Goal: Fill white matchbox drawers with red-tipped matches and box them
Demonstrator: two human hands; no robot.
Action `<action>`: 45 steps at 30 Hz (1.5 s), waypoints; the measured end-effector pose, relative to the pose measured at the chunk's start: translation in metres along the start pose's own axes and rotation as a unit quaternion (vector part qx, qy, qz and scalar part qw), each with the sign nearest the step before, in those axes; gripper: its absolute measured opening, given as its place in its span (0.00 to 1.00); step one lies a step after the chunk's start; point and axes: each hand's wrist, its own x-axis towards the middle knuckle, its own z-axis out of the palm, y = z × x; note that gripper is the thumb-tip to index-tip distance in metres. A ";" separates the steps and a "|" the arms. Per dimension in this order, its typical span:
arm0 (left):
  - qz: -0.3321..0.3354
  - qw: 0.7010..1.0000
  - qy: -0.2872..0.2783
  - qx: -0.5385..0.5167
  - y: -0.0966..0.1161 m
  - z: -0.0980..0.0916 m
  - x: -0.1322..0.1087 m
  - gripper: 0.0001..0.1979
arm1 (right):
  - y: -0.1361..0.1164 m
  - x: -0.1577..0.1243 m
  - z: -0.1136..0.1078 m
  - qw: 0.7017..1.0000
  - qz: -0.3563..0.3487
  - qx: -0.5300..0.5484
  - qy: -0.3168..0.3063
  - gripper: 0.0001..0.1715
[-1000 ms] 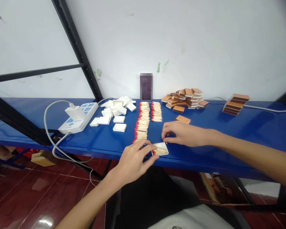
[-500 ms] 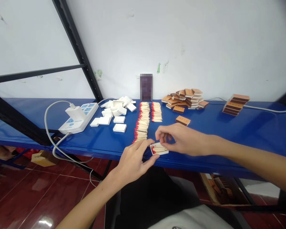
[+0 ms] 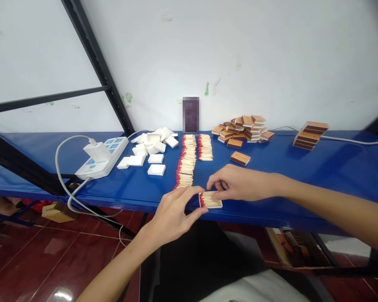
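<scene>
Many white trays [image 3: 154, 144] lay heaped on the left of the blue table [image 3: 305, 172], unfilled as far as their insides showed. Next came the left hand [image 3: 173, 209], its thumb and fingers holding the left end of one tray [image 3: 216, 206] at the table's front edge. Behind, a long row of loose matches [image 3: 186, 161] and a shorter row [image 3: 205, 147] lay outside any box. The held tray looked nearly full, its red heads pointing left. Over its right end, the right hand [image 3: 222, 188] curled in a narrow grip; whether it pinched a match, I could not tell. Farther right were piled orange matchboxes [image 3: 247, 128], a single matchbox [image 3: 240, 158] and a leaning stack [image 3: 310, 135]; whether these contained matches was unclear.
</scene>
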 end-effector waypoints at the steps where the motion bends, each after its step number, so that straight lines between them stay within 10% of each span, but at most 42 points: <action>1: -0.002 1.000 -0.002 -0.004 0.000 -0.001 0.000 0.16 | 0.000 0.000 0.000 1.000 0.001 0.010 -0.004 0.18; 11: 0.027 0.998 0.002 -0.051 0.000 -0.002 0.002 0.11 | 0.001 -0.003 0.004 0.999 -0.016 0.036 0.032 0.20; 21: 0.096 0.990 0.062 0.082 -0.001 0.008 0.000 0.11 | 0.065 0.045 0.008 0.954 0.042 -0.170 0.243 0.10; 45: 0.174 0.945 0.125 0.248 -0.003 0.025 0.000 0.14 | 0.072 0.046 0.018 0.962 0.050 -0.080 0.255 0.07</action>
